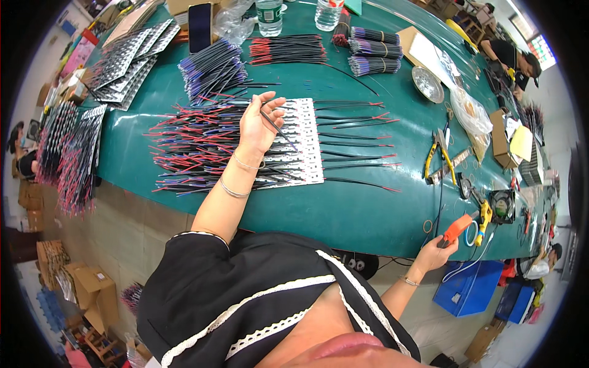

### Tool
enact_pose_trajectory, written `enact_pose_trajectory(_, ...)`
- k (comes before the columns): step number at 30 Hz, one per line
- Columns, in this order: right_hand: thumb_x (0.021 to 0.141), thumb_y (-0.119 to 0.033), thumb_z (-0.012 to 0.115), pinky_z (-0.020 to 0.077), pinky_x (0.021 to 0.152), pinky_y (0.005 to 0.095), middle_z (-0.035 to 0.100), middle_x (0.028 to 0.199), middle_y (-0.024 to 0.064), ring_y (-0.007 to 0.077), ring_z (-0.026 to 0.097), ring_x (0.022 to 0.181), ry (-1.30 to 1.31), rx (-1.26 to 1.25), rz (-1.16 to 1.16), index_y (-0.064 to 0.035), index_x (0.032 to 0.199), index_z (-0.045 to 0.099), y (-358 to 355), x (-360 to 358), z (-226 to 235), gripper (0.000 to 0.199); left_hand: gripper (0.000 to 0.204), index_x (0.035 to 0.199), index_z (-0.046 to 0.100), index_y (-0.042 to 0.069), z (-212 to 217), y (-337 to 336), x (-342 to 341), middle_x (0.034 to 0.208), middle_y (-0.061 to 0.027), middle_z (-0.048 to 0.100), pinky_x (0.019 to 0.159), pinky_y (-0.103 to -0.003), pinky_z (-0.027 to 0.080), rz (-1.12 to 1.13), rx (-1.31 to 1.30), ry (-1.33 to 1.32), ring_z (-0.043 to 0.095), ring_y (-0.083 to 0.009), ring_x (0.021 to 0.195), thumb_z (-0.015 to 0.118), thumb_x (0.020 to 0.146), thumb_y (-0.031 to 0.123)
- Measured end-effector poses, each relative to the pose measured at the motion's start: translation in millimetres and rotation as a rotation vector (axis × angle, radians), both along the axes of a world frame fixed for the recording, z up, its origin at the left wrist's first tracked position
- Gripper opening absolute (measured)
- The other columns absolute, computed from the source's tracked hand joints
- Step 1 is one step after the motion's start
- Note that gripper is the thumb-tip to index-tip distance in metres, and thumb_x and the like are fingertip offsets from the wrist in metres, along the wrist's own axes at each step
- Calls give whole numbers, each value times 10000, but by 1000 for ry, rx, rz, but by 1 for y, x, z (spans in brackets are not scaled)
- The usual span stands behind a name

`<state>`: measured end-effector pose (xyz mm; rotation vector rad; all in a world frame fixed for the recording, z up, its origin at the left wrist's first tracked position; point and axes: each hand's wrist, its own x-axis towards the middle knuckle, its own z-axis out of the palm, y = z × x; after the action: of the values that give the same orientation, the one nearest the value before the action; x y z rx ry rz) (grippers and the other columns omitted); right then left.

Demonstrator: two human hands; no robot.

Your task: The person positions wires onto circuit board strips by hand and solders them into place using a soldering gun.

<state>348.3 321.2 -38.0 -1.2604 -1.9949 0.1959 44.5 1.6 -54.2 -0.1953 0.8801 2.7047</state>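
1. My left hand (pixel 259 126) rests over the white strip panel (pixel 300 141) in the middle of the green bench (pixel 343 208). Its grip is pinched narrow on one thin black wire (pixel 277 130), which runs slanting from the fingers down across the panel.
2. My right hand (pixel 437 253) is down at the near bench edge, closed around the orange-handled tool (pixel 457 228); a cord trails off from it.
3. I judge the wire very light and limp. It should bend at any touch, so I would take it close to the working end, not mid-length.
4. The insulation looks smooth, so a fingertip pinch could slip.
5. The panel looks thin and stiff, lying flat. Its attached red and black leads (pixel 190 147) fan out to the left, with black ones to the right; lifting it by an edge risks tangling them.
6. Yellow-handled pliers (pixel 439 156) lie well to the right.
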Motion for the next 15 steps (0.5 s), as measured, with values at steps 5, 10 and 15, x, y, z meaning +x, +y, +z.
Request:
enact_pose_trajectory(5, 760, -5, 566, 451, 743, 359, 596, 967, 140, 266, 584, 872, 126, 62, 132, 14, 1081, 441, 9, 1, 5, 345, 269, 1016, 481, 21, 10, 4, 3, 772, -67, 564, 404, -180, 272, -148, -249, 166, 358, -59, 443, 378, 926, 252)
enact_pose_trajectory(10, 785, 3, 556, 476, 704, 293, 598, 933, 148, 192, 592, 794, 538, -251, 327, 57, 1170, 398, -2, -21, 32, 419, 228, 1053, 401, 35, 50, 31, 37, 893, -95, 515, 429, -170, 307, -256, -489, 470, 385, -48, 515, 409, 825, 24)
enact_pose_trajectory(15, 785, 5, 575, 455, 607, 232, 589, 934, 142, 133, 552, 660, 717, -423, 367, 51, 1071, 452, -15, -37, 43, 314, 171, 1020, 430, 32, 29, 59, 66, 901, -34, 492, 570, -166, 354, -239, -719, 789, 416, -40, 670, 470, 854, 23)
